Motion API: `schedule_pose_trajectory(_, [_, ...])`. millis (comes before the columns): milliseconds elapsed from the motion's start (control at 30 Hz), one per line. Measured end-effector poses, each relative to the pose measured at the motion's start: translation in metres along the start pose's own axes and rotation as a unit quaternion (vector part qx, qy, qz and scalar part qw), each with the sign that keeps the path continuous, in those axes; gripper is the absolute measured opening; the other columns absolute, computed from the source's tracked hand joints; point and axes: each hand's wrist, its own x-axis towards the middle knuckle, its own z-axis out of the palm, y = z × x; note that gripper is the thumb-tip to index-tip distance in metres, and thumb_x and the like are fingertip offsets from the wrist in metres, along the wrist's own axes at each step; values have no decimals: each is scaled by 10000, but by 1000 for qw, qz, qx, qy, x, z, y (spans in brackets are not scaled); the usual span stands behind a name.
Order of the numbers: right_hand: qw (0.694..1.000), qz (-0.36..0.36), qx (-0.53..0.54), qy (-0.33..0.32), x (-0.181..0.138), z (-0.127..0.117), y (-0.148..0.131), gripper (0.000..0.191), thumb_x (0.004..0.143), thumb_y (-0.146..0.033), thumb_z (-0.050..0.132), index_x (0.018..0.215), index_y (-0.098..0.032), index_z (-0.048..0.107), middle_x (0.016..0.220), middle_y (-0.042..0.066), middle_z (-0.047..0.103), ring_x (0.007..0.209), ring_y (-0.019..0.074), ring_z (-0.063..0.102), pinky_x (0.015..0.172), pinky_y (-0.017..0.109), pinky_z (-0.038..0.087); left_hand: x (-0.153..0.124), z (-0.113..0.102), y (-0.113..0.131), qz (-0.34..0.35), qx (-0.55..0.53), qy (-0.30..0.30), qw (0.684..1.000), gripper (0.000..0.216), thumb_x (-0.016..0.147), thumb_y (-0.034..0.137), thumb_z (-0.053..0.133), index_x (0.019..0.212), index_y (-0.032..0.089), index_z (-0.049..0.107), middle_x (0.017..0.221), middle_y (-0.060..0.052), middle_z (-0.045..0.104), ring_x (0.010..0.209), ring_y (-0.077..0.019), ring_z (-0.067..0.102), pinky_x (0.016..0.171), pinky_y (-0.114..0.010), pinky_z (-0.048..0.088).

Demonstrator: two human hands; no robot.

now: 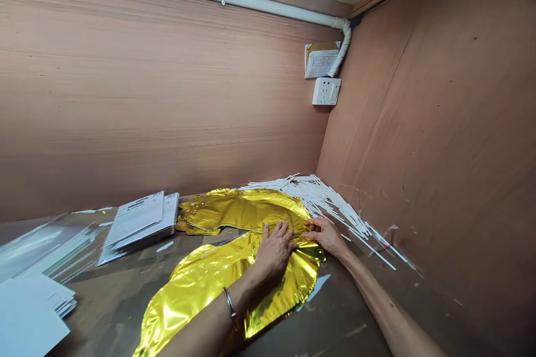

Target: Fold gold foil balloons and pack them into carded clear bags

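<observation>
A flat gold foil balloon (201, 284) lies on the table in front of me. My left hand (274, 251) rests palm down on its upper end, fingers stretched out and flat on the foil. A thin bangle circles that wrist. My right hand (325, 234) sits just to the right, its fingers curled and pinching the balloon's edge. Behind them lies a stack of more gold foil balloons (238, 209).
A heap of thin white straws (330, 201) fills the back right corner. A stack of printed cards (138, 223) lies at left, with clear plastic bags (37, 248) and white sheets (25, 312) further left. Wooden walls close in behind and at right; a socket (326, 91) hangs above.
</observation>
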Motion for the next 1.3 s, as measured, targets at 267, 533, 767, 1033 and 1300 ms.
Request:
schedule_pose_trajectory(267, [997, 64, 33, 29, 2, -11, -7, 306, 654, -422, 535, 674, -142, 656, 590, 13, 605, 561, 139, 510, 516, 222, 332, 8, -8, 2, -64, -119, 57, 989, 225, 792, 161, 431, 724, 219, 638, 873, -15, 650, 1076, -194, 478, 987, -375, 206])
schedule_pose_trajectory(533, [989, 109, 97, -1, 0, -11, -25, 465, 637, -536, 518, 390, -144, 477, 367, -43, 370, 403, 69, 331, 415, 216, 173, 15, -8, 5, -127, -104, 120, 979, 204, 722, 84, 478, 587, 166, 607, 660, -17, 622, 748, -151, 576, 846, -293, 326])
schedule_pose_trajectory(767, [950, 189, 242, -49, -7, -7, -42, 369, 547, -467, 614, 419, -160, 454, 349, -57, 386, 341, 61, 320, 371, 210, 216, 10, -11, 9, -125, -110, 150, 975, 158, 748, 164, 513, 620, 166, 605, 642, -17, 619, 683, -153, 554, 727, -268, 374])
schedule_pose_trajectory(1033, [905, 198, 374, -31, -9, -6, -55, 290, 426, -375, 722, 497, -148, 557, 460, -2, 577, 428, 125, 504, 439, 246, 379, 8, -10, 5, -110, -147, 158, 970, 337, 749, 389, 527, 1028, 202, 558, 1175, -70, 512, 1143, -256, 384, 953, -427, 279])
schedule_pose_trajectory(1300, [874, 146, 462, -29, -15, -1, -61, 329, 460, -323, 750, 684, -131, 605, 575, 4, 613, 552, 156, 564, 560, 284, 447, 9, -16, 5, -93, -173, 127, 972, 156, 775, 266, 496, 759, 260, 652, 1025, 21, 617, 1082, -216, 439, 971, -459, 219])
